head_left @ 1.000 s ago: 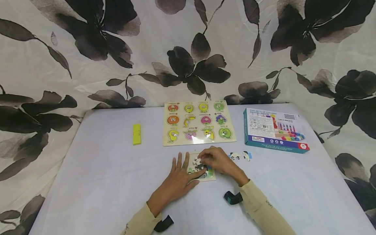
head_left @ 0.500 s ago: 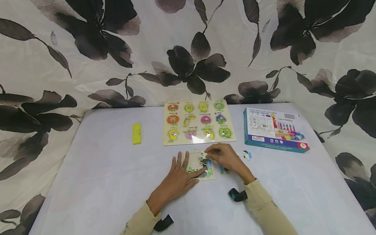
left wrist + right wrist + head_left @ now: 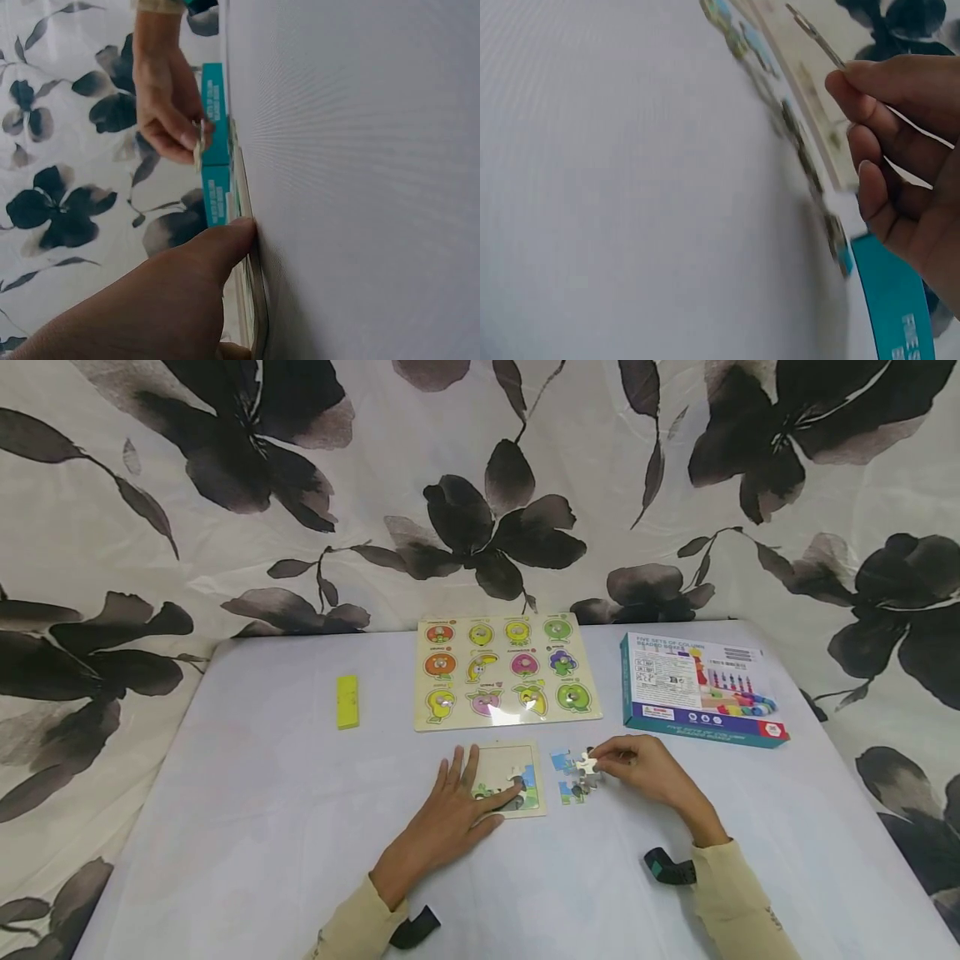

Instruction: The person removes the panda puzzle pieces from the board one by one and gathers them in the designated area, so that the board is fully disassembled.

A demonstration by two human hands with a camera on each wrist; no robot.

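My left hand [image 3: 447, 828] lies with fingers spread on the small wooden puzzle tray [image 3: 491, 762], its index finger reaching across the partly filled panda picture. The left wrist view shows its thumb [image 3: 229, 244] at the tray's edge. To the right of the tray, my right hand [image 3: 648, 768] pinches a pale jigsaw piece [image 3: 586, 764] between thumb and fingertips, raised over several loose jigsaw pieces [image 3: 567, 792]. In the right wrist view the pinched piece [image 3: 815, 36] appears edge-on, above the row of loose pieces [image 3: 802, 142] on the cloth.
Behind the tray lies a large fruit puzzle board [image 3: 506, 673]. A teal and white box [image 3: 701, 689] stands at the back right, and a yellow block [image 3: 347, 702] at the back left. Black straps [image 3: 670, 868] hang by both wrists. A floral cloth [image 3: 480, 460] backs the table.
My right hand has lifted away from the tray and moved right, carrying the pale jigsaw piece over the loose ones. My left hand stays on the tray.
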